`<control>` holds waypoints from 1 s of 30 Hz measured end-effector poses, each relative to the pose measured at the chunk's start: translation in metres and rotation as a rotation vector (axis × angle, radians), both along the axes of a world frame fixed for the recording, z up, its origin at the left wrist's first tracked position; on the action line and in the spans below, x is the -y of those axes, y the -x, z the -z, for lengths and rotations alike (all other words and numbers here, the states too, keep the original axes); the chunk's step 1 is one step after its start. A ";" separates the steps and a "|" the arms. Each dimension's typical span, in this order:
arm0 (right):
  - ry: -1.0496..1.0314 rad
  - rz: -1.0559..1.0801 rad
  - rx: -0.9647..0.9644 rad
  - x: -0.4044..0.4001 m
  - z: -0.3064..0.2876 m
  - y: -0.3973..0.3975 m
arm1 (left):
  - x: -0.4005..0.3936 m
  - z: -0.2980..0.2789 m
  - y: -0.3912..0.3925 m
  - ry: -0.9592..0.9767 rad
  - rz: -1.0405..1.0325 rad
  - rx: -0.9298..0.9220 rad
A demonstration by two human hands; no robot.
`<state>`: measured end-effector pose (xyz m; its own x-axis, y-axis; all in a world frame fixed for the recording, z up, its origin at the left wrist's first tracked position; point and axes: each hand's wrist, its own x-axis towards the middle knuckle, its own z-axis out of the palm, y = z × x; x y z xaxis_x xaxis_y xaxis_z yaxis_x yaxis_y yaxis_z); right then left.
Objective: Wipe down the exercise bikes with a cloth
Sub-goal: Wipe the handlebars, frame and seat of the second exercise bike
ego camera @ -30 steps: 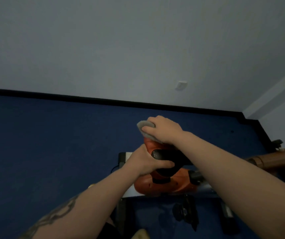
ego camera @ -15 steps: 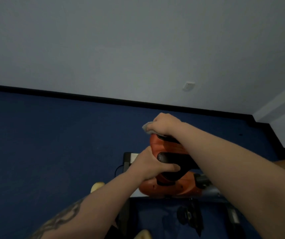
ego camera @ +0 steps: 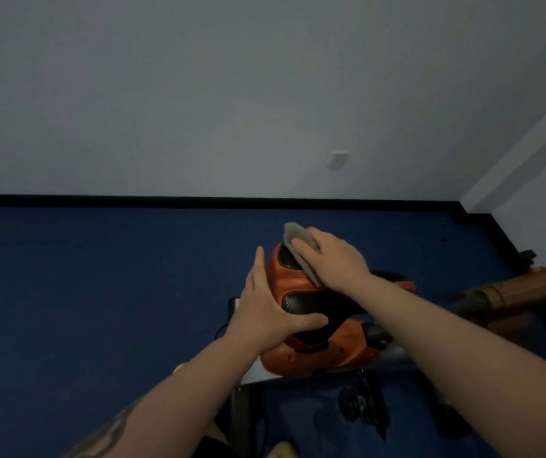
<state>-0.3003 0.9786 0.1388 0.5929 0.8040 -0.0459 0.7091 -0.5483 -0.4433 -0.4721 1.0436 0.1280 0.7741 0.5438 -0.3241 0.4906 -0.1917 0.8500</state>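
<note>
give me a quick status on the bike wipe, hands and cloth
Right hand flat, pressing grey cloth on the orange-and-black bike seat. Left hand steadying seat's side, thumb over top. Nothing in the way.

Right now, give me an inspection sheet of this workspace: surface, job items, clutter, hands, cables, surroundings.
Surface: blue carpet floor.
Job's things: orange and black bike saddle; grey cloth lying on its front end.
Clutter: brown padded roller at right; black pedal below the saddle.
Hands: right hand presses the cloth flat; left hand rests on the saddle's left side, thumb on top.
Cables: dark cable beside the bike base.
Surroundings: pale wall, wall socket, black skirting.
</note>
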 end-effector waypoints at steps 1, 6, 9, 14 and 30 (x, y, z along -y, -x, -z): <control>-0.011 0.006 0.041 0.020 0.001 -0.001 | 0.000 -0.002 0.000 -0.113 0.036 0.005; 0.299 0.164 0.059 0.043 -0.004 -0.024 | -0.006 -0.010 -0.007 -0.457 0.204 0.057; 0.357 0.257 0.080 -0.006 -0.002 -0.005 | -0.007 -0.012 -0.009 -0.457 0.202 0.046; -0.063 0.133 0.189 0.018 0.005 0.024 | -0.027 -0.027 -0.016 -0.497 0.306 -0.030; -0.069 0.360 0.301 0.097 0.010 0.014 | -0.051 -0.029 -0.081 -0.818 0.658 0.036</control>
<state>-0.3141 0.8820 0.1291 0.8131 0.5403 0.2167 0.5821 -0.7591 -0.2914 -0.3916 1.0949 0.1570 0.9983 0.0554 -0.0181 0.0582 -0.9338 0.3531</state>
